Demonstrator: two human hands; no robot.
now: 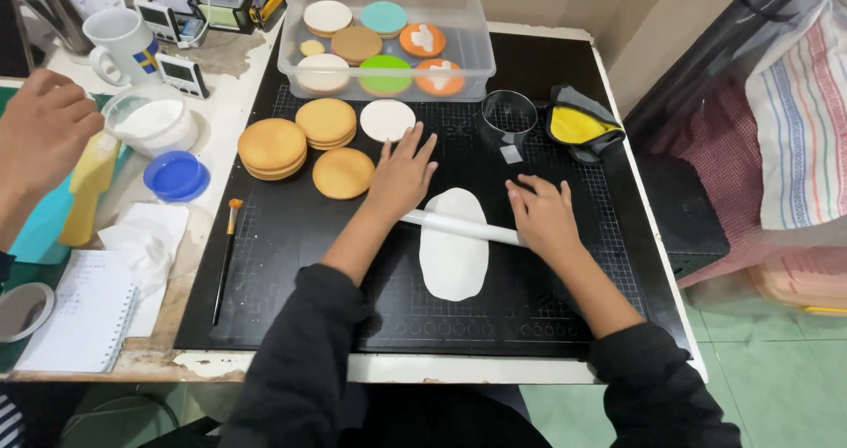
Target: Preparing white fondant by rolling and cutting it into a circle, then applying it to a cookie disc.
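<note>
Now white fondant sheet [453, 258] oval, flat; left hand [402, 177], right hand [540, 216] spread on white rolling pin [460, 227].

**Covered, cropped, unclear**

The left hand [403, 176] and right hand [541, 215] cover both ends of the white pin [459, 227], which in turn hides a strip of the fondant [453, 258]. Another person's hand [40, 130] is cut off at the left edge. The tub [384, 33] wall blurs the cookies inside. The timer [181, 73] screens are too small to make out.
</note>
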